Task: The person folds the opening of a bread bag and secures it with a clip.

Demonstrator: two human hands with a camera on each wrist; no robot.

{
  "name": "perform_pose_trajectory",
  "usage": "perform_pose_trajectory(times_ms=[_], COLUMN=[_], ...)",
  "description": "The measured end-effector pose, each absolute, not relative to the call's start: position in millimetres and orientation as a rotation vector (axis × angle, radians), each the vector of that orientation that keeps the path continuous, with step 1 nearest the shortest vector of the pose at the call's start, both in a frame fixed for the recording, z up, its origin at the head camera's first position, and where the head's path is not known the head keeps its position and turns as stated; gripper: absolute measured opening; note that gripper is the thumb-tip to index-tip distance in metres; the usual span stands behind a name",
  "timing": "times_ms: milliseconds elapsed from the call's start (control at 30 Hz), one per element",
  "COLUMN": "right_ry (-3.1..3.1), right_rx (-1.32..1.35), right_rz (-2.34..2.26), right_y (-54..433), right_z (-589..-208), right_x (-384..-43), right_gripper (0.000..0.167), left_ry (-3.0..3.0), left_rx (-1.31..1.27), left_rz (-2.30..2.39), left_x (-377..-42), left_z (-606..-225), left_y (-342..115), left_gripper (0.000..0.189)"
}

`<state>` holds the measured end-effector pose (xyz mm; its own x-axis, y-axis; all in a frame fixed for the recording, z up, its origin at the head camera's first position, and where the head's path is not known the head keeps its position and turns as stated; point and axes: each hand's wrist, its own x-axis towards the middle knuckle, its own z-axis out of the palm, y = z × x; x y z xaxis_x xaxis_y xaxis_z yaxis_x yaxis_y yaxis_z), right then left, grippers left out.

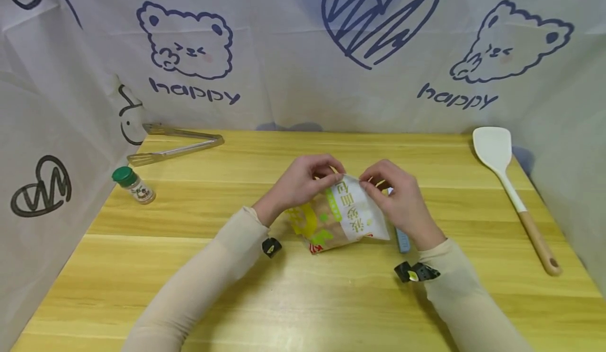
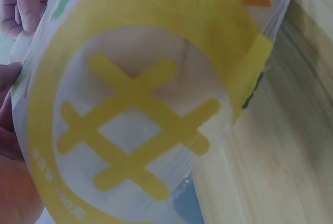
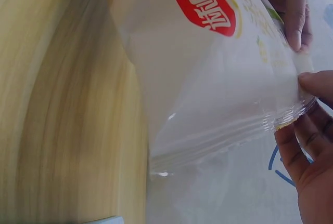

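The soft plastic packet, white and see-through with yellow, green and red print (image 1: 351,216), is tilted above the middle of the wooden table with yellowish grain (image 1: 307,299); whether its lower edge touches the wood, I cannot tell. Nearest are the person's two cream sleeves (image 1: 208,268), with small black wrist devices (image 1: 272,247) beside the cuffs; beyond them, both hands meet at the packet's far, crimped edge. The left hand (image 1: 309,181) pinches that edge between thumb and bent fingers; the right hand (image 1: 400,199) pinches it just beside, so the two grips are close together but apart, with a short stretch of film between them; the right wrist view shows the right thumb on one face of the film and the fingers behind it. A narrow light-blue object (image 1: 403,240) lies beside the packet, partly hidden by the right hand.

Farther out, on the right, lies a white-headed spatula with a wooden handle (image 1: 513,191); on the left stands a small clear shaker with a green lid (image 1: 134,184); beyond it, spread metal tongs (image 1: 187,148) lie at the table's back corner; behind everything hangs pale cloth with dark-blue bears, hearts and "happy" lettering (image 1: 284,78).
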<state>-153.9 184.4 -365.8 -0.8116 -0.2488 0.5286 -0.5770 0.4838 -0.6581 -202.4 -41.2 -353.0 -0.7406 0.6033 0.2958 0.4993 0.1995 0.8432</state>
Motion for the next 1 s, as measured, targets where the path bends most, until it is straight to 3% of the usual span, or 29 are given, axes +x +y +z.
perform_pose_trajectory(times_ms=[167,667,1000], right_ry=[-2.346,-2.529,-2.539], right_rx=[0.701,0.601,0.586], right_rz=[1.296,1.357,1.310], right_y=[185.2,187.2,183.4], right_z=[-366.8,-367.0,-365.8], right_x=[-152.7,-153.8,-153.9], right_gripper=[0.006,0.011,0.006], left_ry=[2.369,2.383,2.407], left_rx=[1.119,1.172,1.058], left_rz=[1.579,1.573,1.472], left_x=[-200.9,-199.3,-199.4], left_z=[-354.3,-356.4,-353.5], left_y=[-42.2,-41.8,-41.1], left_gripper=[0.008,0.007,0.016])
